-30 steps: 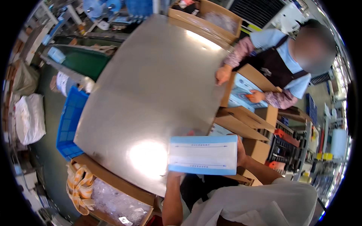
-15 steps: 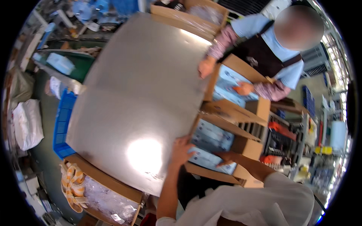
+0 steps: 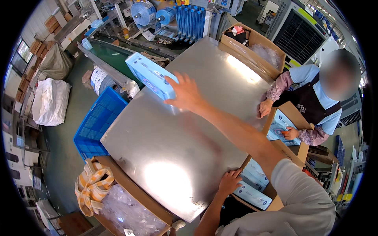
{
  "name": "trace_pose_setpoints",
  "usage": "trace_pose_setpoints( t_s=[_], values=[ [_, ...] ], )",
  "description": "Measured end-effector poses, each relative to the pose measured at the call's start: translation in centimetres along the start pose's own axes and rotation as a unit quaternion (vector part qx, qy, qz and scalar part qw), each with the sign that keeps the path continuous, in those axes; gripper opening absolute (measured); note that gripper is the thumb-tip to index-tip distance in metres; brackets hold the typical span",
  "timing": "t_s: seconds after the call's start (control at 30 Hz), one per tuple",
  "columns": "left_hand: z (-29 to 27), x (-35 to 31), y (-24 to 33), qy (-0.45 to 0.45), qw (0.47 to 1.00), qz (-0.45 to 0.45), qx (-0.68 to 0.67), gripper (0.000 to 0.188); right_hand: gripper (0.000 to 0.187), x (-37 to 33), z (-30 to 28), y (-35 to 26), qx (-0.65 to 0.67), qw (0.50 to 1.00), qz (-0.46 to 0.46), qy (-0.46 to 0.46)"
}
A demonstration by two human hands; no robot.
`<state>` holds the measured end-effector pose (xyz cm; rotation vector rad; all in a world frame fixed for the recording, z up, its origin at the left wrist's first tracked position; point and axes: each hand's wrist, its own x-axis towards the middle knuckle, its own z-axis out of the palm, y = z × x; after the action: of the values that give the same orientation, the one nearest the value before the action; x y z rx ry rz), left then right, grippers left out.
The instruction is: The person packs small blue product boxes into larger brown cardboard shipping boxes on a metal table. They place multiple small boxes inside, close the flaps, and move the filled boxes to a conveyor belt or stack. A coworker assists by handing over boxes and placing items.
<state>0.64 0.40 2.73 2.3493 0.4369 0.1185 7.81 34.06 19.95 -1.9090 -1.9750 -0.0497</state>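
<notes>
My right arm reaches across the metal table, and my right hand (image 3: 186, 93) has its fingers and thumb around the near end of a light-blue, brick-shaped pack (image 3: 147, 74). The pack lies tilted over the far-left table edge, by the end of a green conveyor. My left hand (image 3: 230, 182) is at the near right, its fingers hooked over the rim of an open cardboard box (image 3: 277, 203). Inside that box stand blue-and-white packs (image 3: 252, 196) side by side. My right upper arm and sleeve cover part of the box.
Across the table's right side, a co-worker (image 3: 315, 92) has a hand in another box of packs (image 3: 280, 122). A blue crate (image 3: 92, 128) stands at the table's left edge. A box of clear plastic (image 3: 130, 212) with a checked cloth (image 3: 93, 185) sits near left; another box (image 3: 256, 47) is far right.
My right hand has left the packs in the box and swung far left to the light-blue pack. The view has turned leftward. My left hand stays at the box rim.
</notes>
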Motion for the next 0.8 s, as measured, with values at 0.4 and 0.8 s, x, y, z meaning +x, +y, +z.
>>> trace_pose_setpoints(
  t_s=[0.4, 0.8],
  values=[
    [0.6, -0.4, -0.4, 0.024, 1.0, 0.006, 0.017, 0.032, 0.1, -13.9, -3.6, 5.3, -0.096, 0.971, 0.067, -0.211],
    [-0.6, 0.4, 0.5, 0.0, 0.995, -0.096, 0.026, 0.095, 0.09, -58.6, -11.2, 14.5, 0.19, 0.929, 0.292, -0.12]
  ],
)
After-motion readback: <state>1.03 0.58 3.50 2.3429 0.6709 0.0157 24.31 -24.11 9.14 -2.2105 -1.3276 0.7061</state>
